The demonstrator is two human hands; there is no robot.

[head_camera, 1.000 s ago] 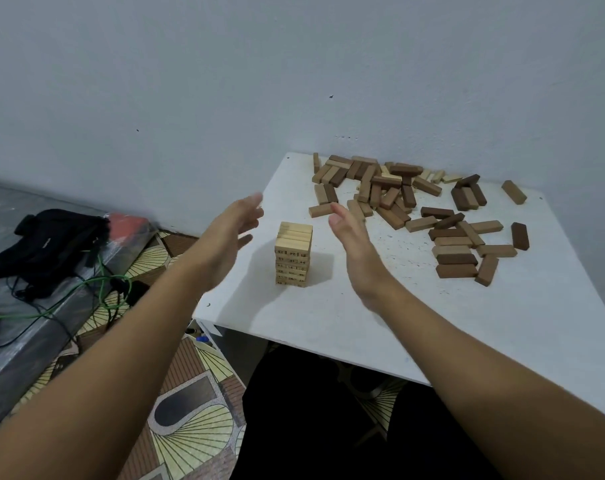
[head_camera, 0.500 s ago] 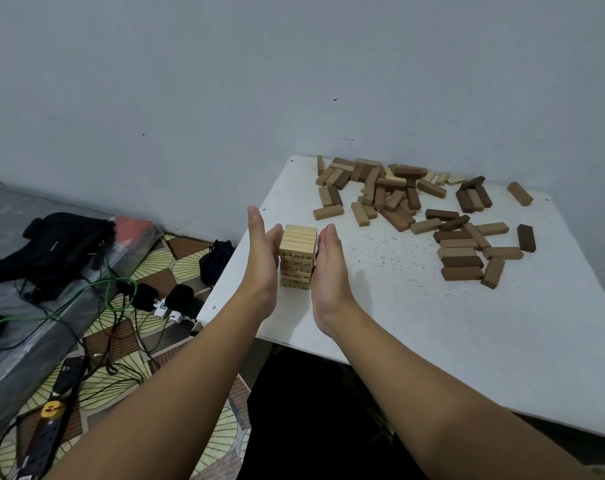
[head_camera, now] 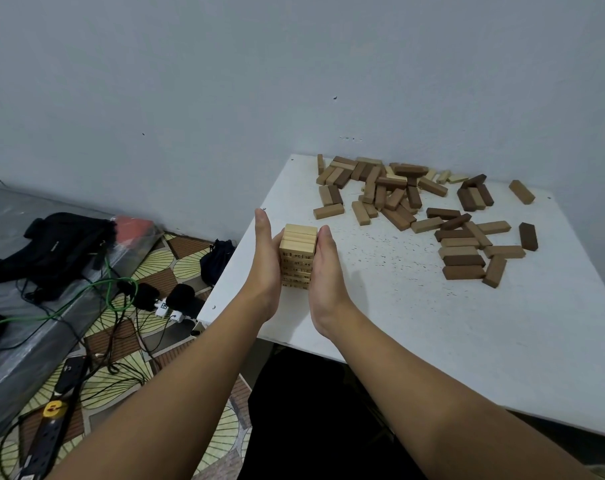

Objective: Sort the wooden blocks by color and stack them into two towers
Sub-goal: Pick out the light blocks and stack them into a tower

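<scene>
A short tower of light wooden blocks [head_camera: 298, 256] stands upright near the left edge of the white desk [head_camera: 432, 323], at about 9 o'clock from the desk's middle; the left hand [head_camera: 264, 261] lies flat against its left face, fingers straight and together, pointing toward 12 o'clock; the right hand [head_camera: 325, 271] presses flat against its right face in the same way, so the tower sits squeezed between two straight palms, neither hand curling round it; printed marks show on the near ends of the lower blocks, too small to read.

The loose blocks [head_camera: 429, 209], light, mid-brown and dark brown mixed together, lie scattered from 12 o'clock to 2 o'clock of the tower, well apart from both hands; some lie on top of others near the wall [head_camera: 224, 81]; one dark block [head_camera: 528, 236] lies alone toward 3 o'clock at the far right of the scatter; one tan block [head_camera: 521, 191] lies alone near the desk's far right corner.

Off the desk at 9 o'clock, a black bag [head_camera: 51, 251] rests on a grey surface; a green cable [head_camera: 86, 292] loops past it; a black power strip [head_camera: 48, 441] lies on the patterned floor [head_camera: 148, 344] at 7 o'clock.
</scene>
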